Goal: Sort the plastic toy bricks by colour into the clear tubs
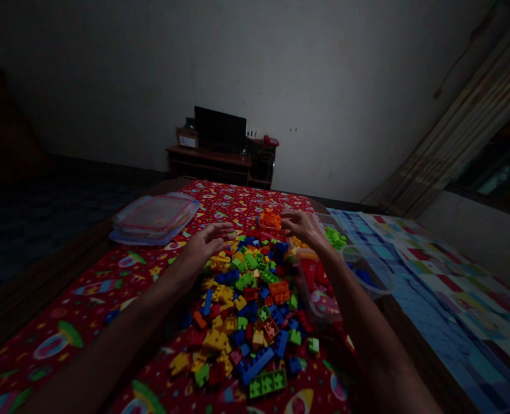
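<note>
My left hand [205, 247] hovers over the left edge of a pile of toy building bricks [248, 279], its fingers stretched out and holding nothing visible. The bricks are yellow, blue, green, red and orange, lying loose on a red patterned cloth [151, 339]. My right hand [303, 226] reaches over the far right of the pile, beside a clear box of orange bricks [271, 218]. Its fingers are bent but apart, with no brick visible in them. Below my right forearm is a clear box with red bricks [319, 275]; the forearm covers part of it. Yellow-orange bricks [298, 242] show under the right hand.
Green bricks [334, 237] and blue bricks [365, 278] sit in clear containers at the right. Stacked clear lids [155, 215] lie at the left. Beyond the cloth stands a low desk [211, 156] with a black monitor [220, 127]. A checked blue cloth [384, 259] spreads on the right.
</note>
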Tool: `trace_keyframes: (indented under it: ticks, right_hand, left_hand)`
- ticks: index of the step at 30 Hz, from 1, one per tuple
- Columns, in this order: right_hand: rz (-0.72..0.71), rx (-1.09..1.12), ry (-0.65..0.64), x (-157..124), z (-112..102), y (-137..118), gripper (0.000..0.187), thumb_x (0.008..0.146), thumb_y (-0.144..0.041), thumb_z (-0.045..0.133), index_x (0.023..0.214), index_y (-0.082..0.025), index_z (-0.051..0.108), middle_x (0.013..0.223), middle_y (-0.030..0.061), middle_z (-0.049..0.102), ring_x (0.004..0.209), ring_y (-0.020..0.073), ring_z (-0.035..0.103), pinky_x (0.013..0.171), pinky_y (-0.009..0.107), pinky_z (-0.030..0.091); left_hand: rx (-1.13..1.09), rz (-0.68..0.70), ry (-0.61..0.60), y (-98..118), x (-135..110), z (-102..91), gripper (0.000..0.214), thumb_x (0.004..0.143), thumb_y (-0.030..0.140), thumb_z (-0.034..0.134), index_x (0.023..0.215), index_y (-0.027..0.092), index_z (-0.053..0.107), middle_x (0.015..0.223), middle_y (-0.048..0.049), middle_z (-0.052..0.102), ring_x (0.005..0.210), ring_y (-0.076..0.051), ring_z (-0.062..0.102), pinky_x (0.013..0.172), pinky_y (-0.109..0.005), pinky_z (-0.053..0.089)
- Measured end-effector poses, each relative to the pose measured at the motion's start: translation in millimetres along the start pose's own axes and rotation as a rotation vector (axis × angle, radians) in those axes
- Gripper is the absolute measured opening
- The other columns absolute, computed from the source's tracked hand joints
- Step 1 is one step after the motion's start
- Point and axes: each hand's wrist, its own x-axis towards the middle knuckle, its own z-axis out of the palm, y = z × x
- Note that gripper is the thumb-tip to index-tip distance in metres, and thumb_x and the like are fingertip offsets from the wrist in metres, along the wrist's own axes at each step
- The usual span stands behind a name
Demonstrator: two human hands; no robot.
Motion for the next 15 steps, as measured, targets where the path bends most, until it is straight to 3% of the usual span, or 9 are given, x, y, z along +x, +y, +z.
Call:
trace_keyframes:
  ticks: [4,7,9,12,15]
  right_hand:
    - [-0.117,-0.190,-0.154,-61.0,2.4,-16.3,0.019,0.086,-0.022,0.054,0.085,-0.015,0.071,0.072,0.0026,0.068,0.064,0.0131,0.061,0.058,0.024,0.047]
    - [-0.165,-0.358,-0.228,-99.5,9.1,-22.2,0.015,0.087,-0.023,0.056,0.082,-0.017,0.069,0.070,0.0018,0.066,0.061,0.0132,0.058,0.056,0.024,0.043]
    - [-0.207,-0.462,-0.258,-116.8,16.4,-18.1,0.007,0.083,-0.022,0.064,0.087,-0.018,0.068,0.076,0.0034,0.067,0.067,0.0157,0.059,0.060,0.026,0.044]
    - [-0.315,-0.573,-0.296,-131.2,27.8,-3.9,0.026,0.077,-0.025,0.072,0.101,-0.020,0.065,0.096,0.0078,0.067,0.087,0.0212,0.060,0.075,0.032,0.048]
    - [-0.372,-0.578,-0.312,-134.9,32.9,6.7,0.034,0.079,-0.025,0.070,0.111,-0.019,0.060,0.110,0.0109,0.063,0.101,0.0227,0.057,0.086,0.036,0.047]
  left_hand:
    - [0.215,0.000,-0.085,-2.4,8.6,-14.3,0.028,0.064,0.033,0.068,0.089,0.019,0.069,0.094,-0.0070,0.071,0.096,-0.028,0.065,0.089,-0.039,0.051]
    - [0.392,-0.003,-0.161,-3.8,9.2,-19.9,0.023,0.063,0.032,0.071,0.084,0.022,0.073,0.091,-0.0063,0.073,0.097,-0.028,0.064,0.090,-0.034,0.048]
    - [0.459,-0.018,-0.227,-5.9,6.6,-23.7,0.027,0.059,0.031,0.076,0.085,0.023,0.074,0.094,-0.0060,0.073,0.102,-0.029,0.063,0.091,-0.031,0.047]
    - [0.547,-0.011,-0.320,-12.7,1.6,-32.4,0.038,0.054,0.033,0.080,0.091,0.026,0.075,0.104,-0.0058,0.073,0.109,-0.031,0.061,0.096,-0.031,0.044]
    - [0.783,0.027,-0.456,-23.2,-2.4,-41.8,0.048,0.062,0.036,0.074,0.109,0.025,0.069,0.123,-0.0069,0.066,0.118,-0.031,0.057,0.102,-0.036,0.041]
